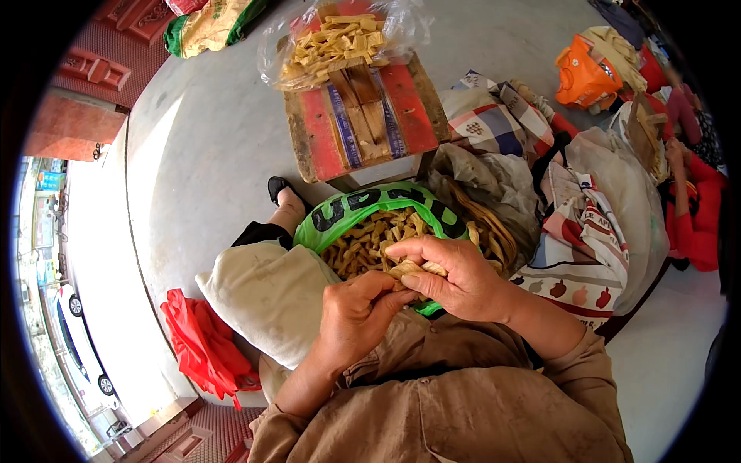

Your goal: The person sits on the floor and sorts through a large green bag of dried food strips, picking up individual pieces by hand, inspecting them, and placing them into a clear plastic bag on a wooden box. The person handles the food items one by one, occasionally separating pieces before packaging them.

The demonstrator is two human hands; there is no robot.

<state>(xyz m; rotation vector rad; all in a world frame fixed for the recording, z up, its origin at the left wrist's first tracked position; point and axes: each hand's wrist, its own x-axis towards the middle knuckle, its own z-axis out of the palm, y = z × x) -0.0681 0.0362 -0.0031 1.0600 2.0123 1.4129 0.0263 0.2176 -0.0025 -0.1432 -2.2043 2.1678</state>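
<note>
Between my two hands is a pale tan, folded strip point(407, 269) that looks dried; its exact kind I cannot make out. My left hand point(353, 318) pinches its lower left end between thumb and forefinger. From the right, my right hand point(457, 279) grips the other end, thumb on top. Directly beyond the hands, a bright green bag point(340, 212) with black lettering lies open, full of short, knotted-looking tan pieces point(363, 245). Longer tan strips point(494, 224) lie at its right side, partly inside a greyish plastic bag point(505, 181).
A red-topped wooden stool point(421, 116) stands ahead, bearing a wooden block point(359, 104) and a clear bag of yellow sticks point(340, 42). White cloth point(270, 297) covers my left leg; a red bag point(202, 339) lies beside it. Patterned bags point(575, 255) and another person's red sleeve point(702, 208) are at right.
</note>
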